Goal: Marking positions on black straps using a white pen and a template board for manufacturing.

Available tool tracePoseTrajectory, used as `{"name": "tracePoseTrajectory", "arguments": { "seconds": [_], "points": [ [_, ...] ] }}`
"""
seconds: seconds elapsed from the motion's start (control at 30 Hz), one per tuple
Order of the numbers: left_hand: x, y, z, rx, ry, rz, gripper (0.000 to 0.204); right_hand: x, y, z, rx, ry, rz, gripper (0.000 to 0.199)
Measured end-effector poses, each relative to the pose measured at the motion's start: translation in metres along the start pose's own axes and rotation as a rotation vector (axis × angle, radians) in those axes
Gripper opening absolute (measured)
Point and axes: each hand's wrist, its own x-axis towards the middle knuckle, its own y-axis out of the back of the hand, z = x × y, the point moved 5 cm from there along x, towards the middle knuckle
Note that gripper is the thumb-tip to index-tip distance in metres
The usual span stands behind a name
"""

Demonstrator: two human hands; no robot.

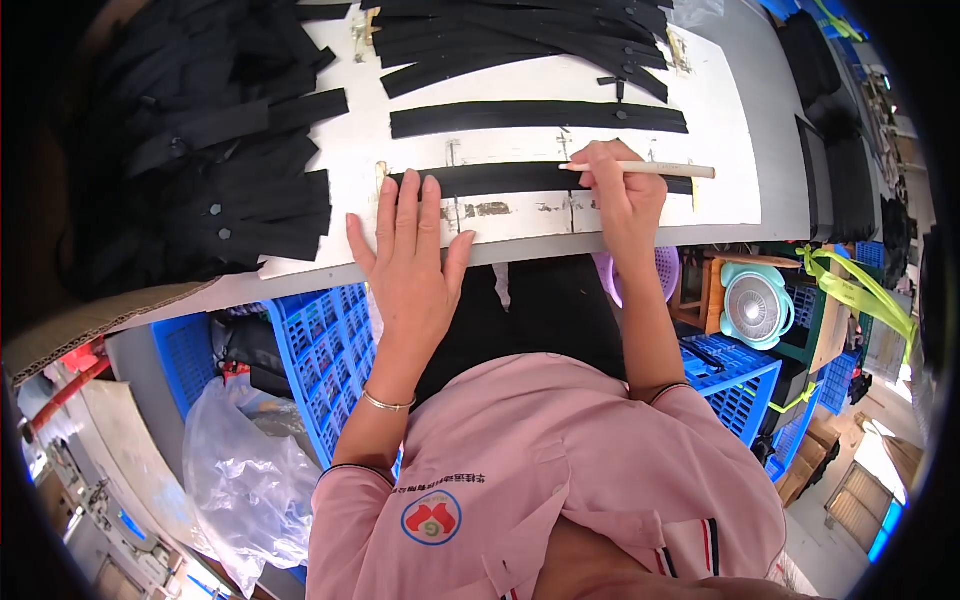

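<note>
Pencil tip meets black strip, both ends of the work partly covered

The black strip (pixel 500 179) lies flat on a white board (pixel 735 150) near the table's close edge, in front of the person. Its left end is partly covered by the fingers of the left hand (pixel 412 275), and a stretch farther right disappears behind the right hand (pixel 625 195), reappearing just beyond it. Whether the pencil's tip presses on the cloth or sits barely above it is hard to make out. The right hand's lower fingers curl out of sight. At the upper left, a heap of black strips (pixel 270 210) sinks into the dark rim of the view; another bundle (pixel 520 35) is cut off by the top edge.

The strip's long axis runs left to right, roughly along the table edge, and a second strip (pixel 540 116) lies roughly parallel behind it. The white pencil (pixel 685 170) runs nearly the same way, its tip to the left and its blunt end to the right.

The left hand is spread flat, grasping nothing, fingertips resting on the strip; the right pinches the pencil between thumb and fingers.
</note>
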Motion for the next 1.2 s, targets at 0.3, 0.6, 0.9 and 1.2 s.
{"name": "tracePoseTrajectory", "arguments": {
  "seconds": [0.3, 0.6, 0.9, 1.2],
  "points": [
    [0.000, 0.002, 0.001, -0.023, 0.005, -0.014, 0.065, 0.004, 0.007, 0.016, 0.032, -0.022, 0.013, 0.028],
    [0.010, 0.008, 0.019, -0.045, 0.017, -0.022, 0.063, 0.006, 0.007, 0.014, -0.060, 0.047, 0.017, 0.025],
    [0.027, -0.018, 0.068, -0.242, -0.153, -0.066, 0.053, 0.005, 0.003, 0.015, -0.029, 0.071, 0.040, 0.025],
    [0.028, -0.022, 0.069, -0.181, -0.152, -0.059, 0.051, 0.002, 0.007, 0.021, 0.051, 0.071, -0.056, 0.026]
  ]
}}
